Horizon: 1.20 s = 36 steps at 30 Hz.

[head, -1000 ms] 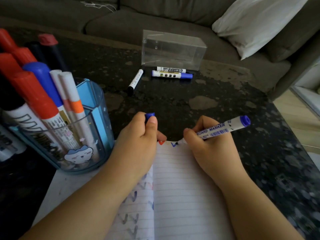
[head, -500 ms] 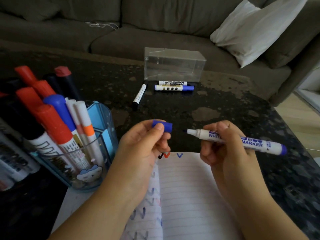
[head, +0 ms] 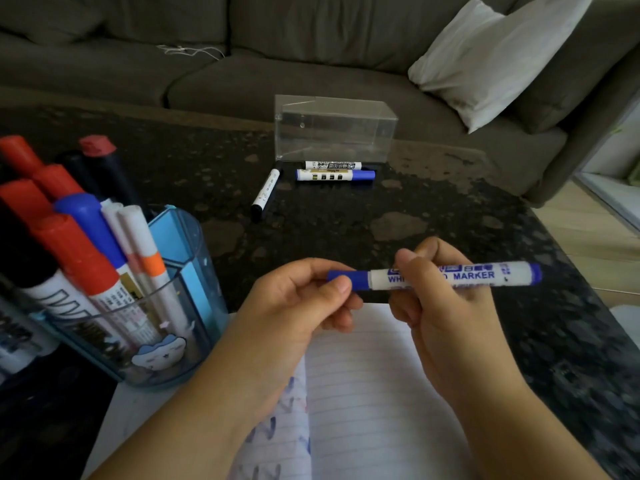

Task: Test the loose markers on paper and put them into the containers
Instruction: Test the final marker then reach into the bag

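One white marker (head: pixel 450 276), blue-capped, lettered blue

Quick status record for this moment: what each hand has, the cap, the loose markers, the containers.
left hand: pinches blue cap
right hand: holds blue marker
cap: on the marker's tip
loose markers: three on the table by the clear box
cup: holds many markers
notebook: open, under the hands

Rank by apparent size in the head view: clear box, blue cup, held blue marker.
1. blue cup, though nearness to the camera inflates it
2. clear box
3. held blue marker
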### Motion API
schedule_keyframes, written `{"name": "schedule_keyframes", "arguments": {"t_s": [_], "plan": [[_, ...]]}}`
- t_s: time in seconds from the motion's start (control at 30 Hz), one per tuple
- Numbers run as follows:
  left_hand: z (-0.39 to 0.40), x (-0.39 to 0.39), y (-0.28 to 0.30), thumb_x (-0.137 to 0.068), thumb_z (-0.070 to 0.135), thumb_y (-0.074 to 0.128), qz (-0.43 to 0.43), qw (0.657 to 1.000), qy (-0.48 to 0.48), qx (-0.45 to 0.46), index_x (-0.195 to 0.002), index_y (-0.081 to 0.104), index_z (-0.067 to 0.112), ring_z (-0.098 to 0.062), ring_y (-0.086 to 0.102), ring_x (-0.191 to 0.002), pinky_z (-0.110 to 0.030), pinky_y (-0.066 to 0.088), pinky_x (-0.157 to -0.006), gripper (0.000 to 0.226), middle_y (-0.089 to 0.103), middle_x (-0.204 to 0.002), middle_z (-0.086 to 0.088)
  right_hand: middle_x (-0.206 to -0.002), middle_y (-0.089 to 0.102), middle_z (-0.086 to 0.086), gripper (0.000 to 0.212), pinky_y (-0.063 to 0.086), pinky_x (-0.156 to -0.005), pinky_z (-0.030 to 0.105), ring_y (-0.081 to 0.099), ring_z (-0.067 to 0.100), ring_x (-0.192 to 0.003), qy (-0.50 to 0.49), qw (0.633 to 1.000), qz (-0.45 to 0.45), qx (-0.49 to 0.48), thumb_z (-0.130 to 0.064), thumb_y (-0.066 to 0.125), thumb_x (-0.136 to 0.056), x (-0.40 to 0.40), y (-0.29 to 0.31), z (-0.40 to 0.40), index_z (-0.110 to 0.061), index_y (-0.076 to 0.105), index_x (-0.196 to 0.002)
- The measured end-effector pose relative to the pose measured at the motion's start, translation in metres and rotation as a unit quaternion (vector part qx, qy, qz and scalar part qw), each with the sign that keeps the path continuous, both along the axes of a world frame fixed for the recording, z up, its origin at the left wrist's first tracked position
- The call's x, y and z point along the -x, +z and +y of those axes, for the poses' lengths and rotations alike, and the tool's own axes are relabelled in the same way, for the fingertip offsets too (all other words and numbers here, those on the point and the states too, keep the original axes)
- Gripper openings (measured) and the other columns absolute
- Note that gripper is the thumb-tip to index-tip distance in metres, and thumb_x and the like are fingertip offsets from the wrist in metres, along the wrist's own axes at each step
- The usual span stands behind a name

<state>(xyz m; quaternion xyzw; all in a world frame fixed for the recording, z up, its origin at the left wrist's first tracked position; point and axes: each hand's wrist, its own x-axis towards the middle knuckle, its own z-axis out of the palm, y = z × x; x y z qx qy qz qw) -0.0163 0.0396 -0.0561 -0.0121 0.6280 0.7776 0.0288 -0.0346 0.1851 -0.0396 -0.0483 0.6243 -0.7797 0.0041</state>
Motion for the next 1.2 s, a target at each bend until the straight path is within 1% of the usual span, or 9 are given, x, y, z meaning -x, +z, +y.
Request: {"name": "schedule_keyframes", "arguments": {"t_s": [0.17,0.27,0.4,0.47,0.63,0.83,1.07,1.13,1.2], "plan": [[0.000,-0.004,-0.001,-0.070,0.051,0.049,0.089,0.970,-0.036,0.225,-0.090,0.064,0.032,0.000,0.061,-0.070,-0.013,0.048,-0.066,0.032,0.066,-0.073,0.013,-0.051,0.041,0.000,0.021,0.030,-0.044,0.021,0.033,0.008,-0.044,-0.018,1.000,-0.001,0.004,-0.029,0.063,-0.067,0.002,0.001,0.002,-0.020,0.052,-0.052],[0.002,-0.007,-0.001,-0.072,0.057,0.036,0.127,0.937,-0.032,0.324,-0.088,0.057,0.037,0.001,0.059,-0.075,-0.012,0.046,-0.065,0.034,0.061,-0.079,0.020,-0.049,0.036,0.000,0.028,0.029,-0.041,0.020,0.031,0.007,-0.042,-0.025,1.000,-0.010,0.010,-0.019,0.061,-0.080,0.003,-0.004,-0.001,-0.016,0.046,-0.057],[0.004,-0.012,0.005,-0.074,0.057,0.033,0.165,0.928,-0.016,0.334,-0.089,0.056,0.036,0.003,0.057,-0.067,-0.010,0.043,-0.055,0.035,0.058,-0.073,0.026,-0.050,0.028,0.000,0.035,0.020,-0.047,0.029,0.026,0.010,-0.043,-0.034,0.998,-0.019,0.046,-0.009,0.050,-0.091,0.001,-0.006,-0.006,-0.016,0.036,-0.060],[0.005,-0.014,0.007,-0.087,0.055,0.037,0.188,0.923,-0.012,0.336,-0.089,0.057,0.035,0.002,0.057,-0.064,-0.010,0.043,-0.052,0.029,0.059,-0.075,0.023,-0.050,0.026,0.000,0.037,0.016,-0.052,0.035,0.023,0.011,-0.045,-0.034,0.996,-0.025,0.075,-0.007,0.049,-0.090,-0.001,-0.005,-0.008,-0.018,0.034,-0.058],[0.005,-0.015,0.005,-0.083,0.044,0.045,0.223,0.905,0.009,0.361,-0.090,0.060,0.033,-0.001,0.058,-0.070,-0.009,0.042,-0.057,0.020,0.059,-0.081,0.019,-0.049,0.025,0.000,0.040,0.021,-0.051,0.031,0.024,0.011,-0.045,-0.028,0.994,-0.032,0.103,-0.006,0.047,-0.091,-0.003,-0.004,-0.014,-0.019,0.034,-0.056],[0.006,-0.015,0.002,-0.082,0.053,0.044,0.245,0.892,0.018,0.380,-0.090,0.056,0.039,0.004,0.058,-0.072,-0.003,0.040,-0.058,0.020,0.058,-0.084,0.023,-0.051,0.026,0.000,0.044,0.022,-0.049,0.029,0.025,0.010,-0.045,-0.028,0.992,-0.044,0.115,-0.005,0.046,-0.091,-0.004,-0.004,-0.014,-0.022,0.036,-0.052],[0.006,-0.009,-0.005,-0.085,0.041,0.041,0.207,0.907,0.081,0.357,-0.082,0.057,0.030,-0.002,0.058,-0.072,-0.008,0.040,-0.057,0.020,0.059,-0.081,0.016,-0.046,0.041,0.000,0.033,0.032,-0.043,0.021,0.035,0.009,-0.042,-0.017,0.993,-0.087,0.074,-0.032,0.062,-0.084,-0.001,-0.018,-0.018,-0.022,0.055,-0.053],[0.003,-0.006,-0.006,-0.086,0.040,0.042,0.199,0.910,0.116,0.345,-0.081,0.057,0.028,-0.004,0.058,-0.069,-0.010,0.041,-0.055,0.020,0.061,-0.075,0.014,-0.053,0.057,0.003,0.026,0.039,-0.045,0.018,0.045,0.007,-0.045,0.000,0.995,-0.082,0.061,-0.042,0.065,-0.069,-0.001,-0.018,-0.020,-0.016,0.063,-0.065],[0.000,-0.004,-0.007,-0.090,0.042,0.043,0.197,0.911,0.145,0.333,-0.079,0.056,0.028,-0.002,0.056,-0.062,-0.008,0.038,-0.050,0.022,0.059,-0.068,0.015,-0.059,0.064,0.002,0.041,0.042,-0.048,0.019,0.050,0.006,-0.048,-0.037,0.997,-0.069,0.026,-0.048,0.066,-0.061,0.002,-0.017,-0.016,-0.010,0.063,-0.077]]}}
